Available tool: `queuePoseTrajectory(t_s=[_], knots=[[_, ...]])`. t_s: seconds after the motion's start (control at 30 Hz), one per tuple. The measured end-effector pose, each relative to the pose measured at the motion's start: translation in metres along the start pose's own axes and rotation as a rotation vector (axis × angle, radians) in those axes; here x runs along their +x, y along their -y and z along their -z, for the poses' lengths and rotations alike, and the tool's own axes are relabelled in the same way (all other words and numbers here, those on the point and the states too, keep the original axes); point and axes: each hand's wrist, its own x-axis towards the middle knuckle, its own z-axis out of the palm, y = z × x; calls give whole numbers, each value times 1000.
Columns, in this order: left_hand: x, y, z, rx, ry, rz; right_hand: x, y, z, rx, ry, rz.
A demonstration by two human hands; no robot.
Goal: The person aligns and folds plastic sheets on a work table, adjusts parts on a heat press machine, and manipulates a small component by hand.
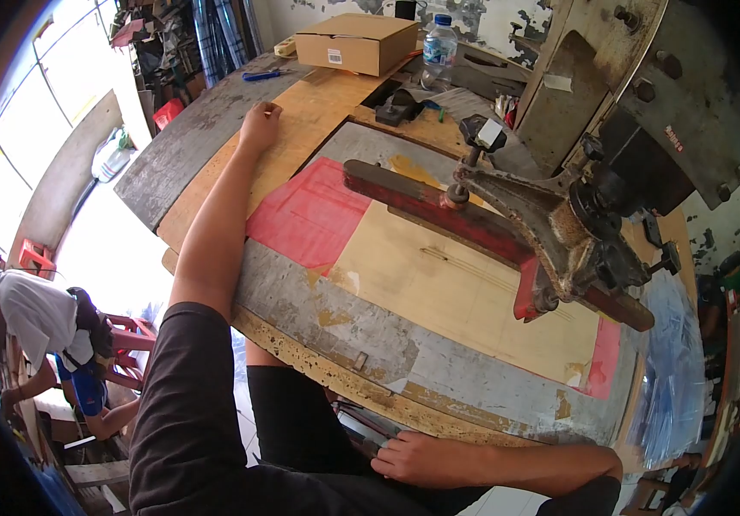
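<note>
My left hand (260, 126) rests on the wooden board (299, 110) at the far left of the table, fingers curled in, nothing visible in them. Low in front of my lap is my right hand (417, 457), its fingers curled; whatever they may hold is hidden. Between my arms lies a cream sheet (439, 284) over a pink-red sheet (310, 215) on the worn grey plate (301, 301). Above the sheets hangs a press arm (533, 215) with a long, dark red-edged bar (439, 211) crossing over the cream sheet.
A cardboard box (357, 45), a water bottle (439, 52) and a blue-handled tool (261, 76) stand or lie at the back. The heavy machine body (688, 95) fills the right. Clear plastic (666, 370) hangs at the right edge. A bending person (43, 318) is at lower left.
</note>
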Motion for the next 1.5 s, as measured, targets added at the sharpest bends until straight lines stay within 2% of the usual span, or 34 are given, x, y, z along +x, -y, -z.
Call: queuePoseTrajectory(t_s=[0.03,0.1,0.43,0.53,0.7,0.77,0.83,0.87,0.93,0.97,1.03,1.1,1.2,1.27,1.33,1.37,1.5], knots=[[-1,-2,1,0,-1,0,0,0,0,-17,1,1],[1,5,0,-188,14,9,-1,0,-2,-15,-3,4],[15,23,-1,-392,101,3,0,-2,-2,18,39,7],[11,19,3,-500,114,46,2,-1,3,-22,-21,23],[5,24,10,-627,34,56,3,-4,-1,-121,-44,49],[2,23,11,-599,-33,61,3,-5,-1,-138,-38,42],[3,24,10,-573,-10,102,3,-7,-1,-125,-78,91],[1,13,8,-579,-14,77,2,-9,-3,-147,-90,86],[-10,-11,7,-817,-109,260,2,-10,-8,-121,-53,105],[-18,-34,12,-815,-111,242,2,-8,-5,-134,-65,107],[-45,-112,32,-674,-191,-67,-2,-5,3,-155,-92,134],[-74,-195,60,-603,-239,-277,-2,-8,-5,-168,-85,129],[-134,-323,121,-490,-418,-671,-3,-4,-2,-160,-76,112],[-164,-379,155,-452,-589,-943,-2,-4,0,-159,-82,103],[-183,-420,176,-446,-767,-1149,-2,-6,-2,-168,67,59],[-189,-434,180,-463,-858,-1245,-1,-6,0,-171,65,58],[-215,-463,182,-463,-942,-1269,-4,-2,3,-73,42,52]])
